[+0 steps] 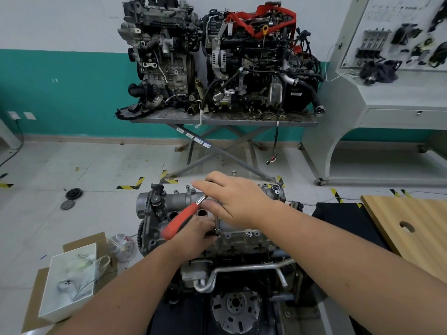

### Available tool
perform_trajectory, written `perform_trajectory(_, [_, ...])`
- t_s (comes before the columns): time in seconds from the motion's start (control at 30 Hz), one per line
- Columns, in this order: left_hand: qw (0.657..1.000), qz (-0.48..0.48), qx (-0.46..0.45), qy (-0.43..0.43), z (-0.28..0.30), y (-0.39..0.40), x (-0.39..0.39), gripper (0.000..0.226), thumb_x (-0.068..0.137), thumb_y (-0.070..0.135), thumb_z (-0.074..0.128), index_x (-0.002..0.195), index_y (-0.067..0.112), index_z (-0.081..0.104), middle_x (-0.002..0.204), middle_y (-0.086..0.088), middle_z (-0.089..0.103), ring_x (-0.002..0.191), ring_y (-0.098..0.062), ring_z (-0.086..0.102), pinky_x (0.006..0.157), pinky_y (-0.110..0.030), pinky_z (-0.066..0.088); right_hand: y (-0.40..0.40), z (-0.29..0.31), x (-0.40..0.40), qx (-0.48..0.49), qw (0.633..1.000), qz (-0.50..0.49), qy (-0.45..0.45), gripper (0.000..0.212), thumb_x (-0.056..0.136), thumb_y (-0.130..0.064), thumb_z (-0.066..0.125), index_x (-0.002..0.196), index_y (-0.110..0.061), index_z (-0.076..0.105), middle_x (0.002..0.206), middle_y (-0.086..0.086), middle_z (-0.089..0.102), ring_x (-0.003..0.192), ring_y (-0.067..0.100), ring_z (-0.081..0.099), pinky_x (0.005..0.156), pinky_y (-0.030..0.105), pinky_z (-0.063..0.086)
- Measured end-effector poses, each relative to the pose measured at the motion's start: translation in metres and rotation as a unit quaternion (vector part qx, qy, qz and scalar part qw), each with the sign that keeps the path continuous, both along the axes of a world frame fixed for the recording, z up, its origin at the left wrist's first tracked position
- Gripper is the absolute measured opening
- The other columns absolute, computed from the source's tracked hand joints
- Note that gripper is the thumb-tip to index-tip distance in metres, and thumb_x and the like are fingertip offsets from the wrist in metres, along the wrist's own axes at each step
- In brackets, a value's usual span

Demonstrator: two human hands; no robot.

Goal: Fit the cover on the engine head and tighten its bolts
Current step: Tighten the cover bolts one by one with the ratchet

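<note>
The grey metal cover (179, 201) lies on the engine head (242, 240) in the lower middle of the view. A ratchet wrench with a red and black handle (180, 221) slants over it, its steel extension (217, 226) standing upright on a bolt at the cover's near edge. My left hand (196, 234) grips the lower end of the handle close to the extension. My right hand (232, 198) is over the wrench's head, fingers spread, thumb beside the steel neck. Several bolts (248, 234) sit along the cover's edges.
A white box (70, 279) with small parts and a plastic bag (121, 245) lie on cardboard at the left. A wooden board with a hole (411, 228) is at the right. Two other engines (217, 61) stand on a scissor table behind. Two round discs (72, 198) lie on the floor.
</note>
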State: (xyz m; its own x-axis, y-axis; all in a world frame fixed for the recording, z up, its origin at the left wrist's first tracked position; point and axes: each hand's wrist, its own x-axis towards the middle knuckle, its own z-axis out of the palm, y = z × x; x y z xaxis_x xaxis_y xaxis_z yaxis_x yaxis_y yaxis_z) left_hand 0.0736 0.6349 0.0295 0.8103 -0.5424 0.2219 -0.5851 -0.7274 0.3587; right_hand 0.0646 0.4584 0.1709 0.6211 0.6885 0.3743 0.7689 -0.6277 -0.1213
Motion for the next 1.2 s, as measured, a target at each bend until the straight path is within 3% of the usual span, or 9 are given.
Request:
perform_trajectory(0.13, [0.994,0.045,0.085,0.048,-0.003,0.0,0.001,0.013,0.089,0.042,0.062,0.098,0.034,0.067,0.116,0.026,0.06,0.12,-0.009,0.051,0.112,-0.041,0.018,0.009,0.008,-0.002,-0.03,0.998,-0.055,-0.011,0.048,0.101,-0.048,0.029,0.124,-0.019,0.06,0.097,-0.002,0.054,0.075,0.021,0.056,0.054,0.03,0.041])
perform_trajectory(0.43, [0.991,0.055,0.09,0.077,-0.004,0.0,0.001,0.012,0.091,0.044,0.057,0.098,0.036,0.062,0.118,0.03,0.055,0.126,-0.005,0.047,0.118,-0.041,0.013,0.035,0.026,0.003,0.046,0.963,-0.186,0.188,0.034,0.102,-0.036,0.039,0.071,-0.024,0.049,0.066,-0.002,0.058,0.058,0.016,0.053,0.049,0.029,0.036])
perform_trajectory(0.53, [0.992,0.052,0.087,0.072,-0.003,-0.001,0.0,0.018,0.092,0.045,0.057,0.105,0.036,0.065,0.124,0.029,0.055,0.127,-0.005,0.047,0.117,-0.041,0.012,0.035,0.03,0.005,0.234,0.85,-0.212,0.421,0.019,0.096,-0.023,0.05,0.084,-0.012,0.06,0.066,0.0,0.071,0.057,0.015,0.061,0.05,0.024,0.046])
perform_trajectory(0.63, [0.992,0.05,0.091,0.069,-0.001,-0.001,-0.001,0.02,0.092,0.046,0.056,0.108,0.038,0.065,0.127,0.029,0.055,0.128,-0.005,0.046,0.117,-0.042,0.012,0.035,0.024,0.005,0.447,0.637,-0.147,0.611,0.011,0.097,-0.015,0.052,0.098,-0.007,0.058,0.076,0.004,0.074,0.074,0.021,0.072,0.065,0.028,0.049])
perform_trajectory(0.73, [0.993,0.052,0.08,0.075,0.001,-0.002,-0.002,0.018,0.092,0.045,0.058,0.107,0.037,0.066,0.128,0.026,0.056,0.128,-0.006,0.046,0.118,-0.043,0.01,0.033,0.01,0.006,0.565,0.51,-0.124,0.637,0.019,0.096,-0.01,0.056,0.078,-0.017,0.059,0.075,-0.002,0.072,0.077,0.014,0.072,0.068,0.029,0.039])
perform_trajectory(0.83, [0.993,0.053,0.074,0.073,0.003,-0.002,-0.003,0.017,0.092,0.043,0.06,0.104,0.033,0.067,0.127,0.022,0.058,0.128,-0.007,0.048,0.117,-0.044,0.012,0.031,0.001,0.007,0.651,0.45,-0.124,0.599,0.036,0.092,-0.011,0.065,0.065,-0.025,0.044,0.068,-0.004,0.068,0.076,0.012,0.068,0.068,0.031,0.037])
perform_trajectory(0.93, [0.993,0.052,0.077,0.072,0.002,-0.001,-0.002,0.017,0.092,0.043,0.059,0.102,0.033,0.067,0.122,0.025,0.058,0.126,-0.006,0.048,0.117,-0.044,0.012,0.036,-0.008,0.001,0.677,0.496,-0.106,0.533,0.016,0.091,-0.023,0.069,0.078,-0.023,0.06,0.077,-0.004,0.069,0.08,0.015,0.067,0.071,0.031,0.048])
perform_trajectory(1.07, [0.993,0.052,0.083,0.072,0.001,0.0,-0.001,0.022,0.091,0.045,0.058,0.108,0.035,0.066,0.121,0.026,0.058,0.125,-0.008,0.05,0.117,-0.045,0.012,0.042,-0.026,-0.013,0.56,0.735,-0.132,0.359,0.027,0.091,-0.053,0.061,0.115,-0.042,0.069,0.109,-0.023,0.068,0.108,-0.001,0.062,0.088,0.014,0.05])
perform_trajectory(1.2, [0.994,0.058,-0.001,0.098,-0.007,0.001,0.0,0.035,0.096,0.035,0.059,0.129,0.025,0.063,0.137,0.005,0.06,0.13,-0.014,0.048,0.119,-0.034,0.02,0.037,-0.042,-0.009,0.37,0.923,-0.1,-0.028,0.032,0.091,-0.003,0.064,0.121,-0.013,0.071,0.127,0.008,0.063,0.113,0.026,0.061,0.093,0.038,0.052])
